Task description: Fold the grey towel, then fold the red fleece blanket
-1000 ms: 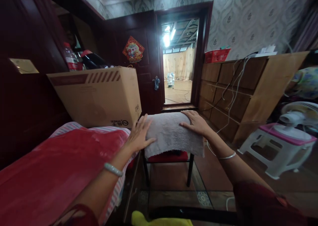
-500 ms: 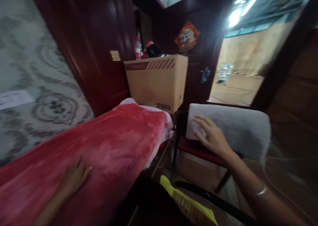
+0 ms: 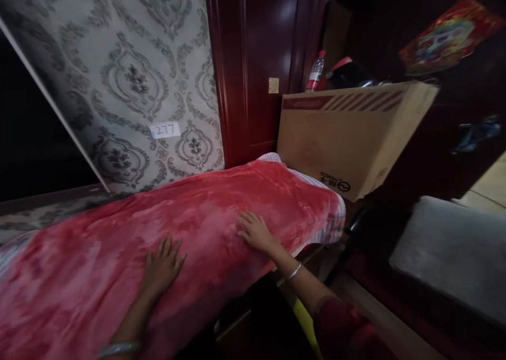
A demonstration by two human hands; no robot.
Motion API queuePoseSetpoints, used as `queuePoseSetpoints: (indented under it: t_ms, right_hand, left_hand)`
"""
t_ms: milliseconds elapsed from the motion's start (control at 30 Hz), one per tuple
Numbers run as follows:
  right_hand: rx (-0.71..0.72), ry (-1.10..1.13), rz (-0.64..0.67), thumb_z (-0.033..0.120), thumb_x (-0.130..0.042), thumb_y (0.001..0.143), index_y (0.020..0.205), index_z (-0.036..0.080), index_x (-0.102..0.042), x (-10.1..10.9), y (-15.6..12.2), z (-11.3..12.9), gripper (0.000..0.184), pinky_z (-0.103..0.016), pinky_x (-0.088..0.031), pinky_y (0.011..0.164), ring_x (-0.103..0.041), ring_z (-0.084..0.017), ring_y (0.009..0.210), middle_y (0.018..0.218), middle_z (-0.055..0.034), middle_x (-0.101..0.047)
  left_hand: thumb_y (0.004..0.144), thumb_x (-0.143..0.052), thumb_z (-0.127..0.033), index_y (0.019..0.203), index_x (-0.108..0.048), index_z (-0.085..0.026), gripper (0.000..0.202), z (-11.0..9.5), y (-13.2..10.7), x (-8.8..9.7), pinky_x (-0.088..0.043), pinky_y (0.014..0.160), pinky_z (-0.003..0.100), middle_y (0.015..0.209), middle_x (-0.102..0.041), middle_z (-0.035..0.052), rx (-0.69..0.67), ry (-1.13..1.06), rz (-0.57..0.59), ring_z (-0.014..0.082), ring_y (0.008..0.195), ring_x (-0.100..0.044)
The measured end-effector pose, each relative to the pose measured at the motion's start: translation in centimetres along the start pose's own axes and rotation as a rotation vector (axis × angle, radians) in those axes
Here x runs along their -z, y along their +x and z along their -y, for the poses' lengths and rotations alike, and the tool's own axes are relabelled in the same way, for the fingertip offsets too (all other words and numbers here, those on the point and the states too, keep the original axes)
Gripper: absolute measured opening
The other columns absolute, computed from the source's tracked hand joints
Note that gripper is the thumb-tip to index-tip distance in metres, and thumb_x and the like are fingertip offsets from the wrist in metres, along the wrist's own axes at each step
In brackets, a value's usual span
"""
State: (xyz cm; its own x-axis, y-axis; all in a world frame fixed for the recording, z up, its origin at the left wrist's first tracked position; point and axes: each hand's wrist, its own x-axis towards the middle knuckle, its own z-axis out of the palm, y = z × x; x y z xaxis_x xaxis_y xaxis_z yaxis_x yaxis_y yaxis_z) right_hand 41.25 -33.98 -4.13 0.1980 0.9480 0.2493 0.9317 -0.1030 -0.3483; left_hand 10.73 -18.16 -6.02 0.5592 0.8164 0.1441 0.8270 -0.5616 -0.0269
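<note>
A red plush blanket lies spread over a long surface against the wall. Beneath it, a striped cloth shows at the right end. My left hand rests on the blanket with its fingers spread. Farther right, my right hand lies flat on the same blanket, fingers apart. Neither hand holds anything. Each wrist wears a silver bangle.
A cardboard box stands past the blanket's right end, with a red-capped bottle on or behind its top. To the right is a chair draped with a grey cloth. A dark screen stands at left. Something yellow shows low down.
My right hand has come from near the chair onto the blanket. The view has turned left, bringing the dark screen and the wall's 277 label into sight. My left hand remains on the blanket.
</note>
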Motion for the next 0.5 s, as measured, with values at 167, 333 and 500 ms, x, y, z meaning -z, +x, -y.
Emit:
queuePoseSetpoints:
  t_ms: [167, 333, 500]
  right_hand:
    - [-0.099, -0.07, 0.11, 0.052, -0.041, 0.102, 0.155, 0.025, -0.044, -1.4, 0.5, -1.4, 0.059, -0.059, -0.017, 0.123, -0.024, -0.033, 0.153, 0.166, -0.0094, -0.031]
    - [-0.115, -0.059, 0.115, 0.052, -0.039, 0.103, 0.156, 0.025, -0.043, -1.1, 0.2, -1.3, 0.06, -0.057, -0.014, 0.124, -0.021, -0.032, 0.154, 0.167, -0.0062, -0.029]
    - [-0.082, -0.018, 0.07, 0.056, -0.043, 0.101, 0.154, 0.03, -0.045, -0.8, 0.2, -1.1, 0.06, -0.061, -0.018, 0.122, -0.026, -0.033, 0.152, 0.165, -0.005, -0.033]
  left_hand:
    - [0.101, -0.029, -0.038, 0.154, -0.045, -0.015, 0.059, -0.6, -0.7, 1.5, -0.022, 0.122, 0.062, 0.165, -0.031, 0.0166, 0.016, -0.024, 0.039, 0.0338, 0.155, -0.022]
    - [0.101, -0.029, -0.04, 0.157, -0.038, -0.016, 0.061, -0.7, -0.6, 1.7, -0.023, 0.121, 0.064, 0.167, -0.025, 0.0173, 0.005, 0.054, 0.095, 0.0345, 0.156, -0.018]
    - [0.096, -0.04, -0.046, 0.156, -0.042, -0.021, 0.064, 0.7, 0.3, 1.1, -0.031, 0.116, 0.063, 0.167, -0.025, 0.017, -0.036, 0.039, 0.079, 0.0372, 0.154, -0.023]
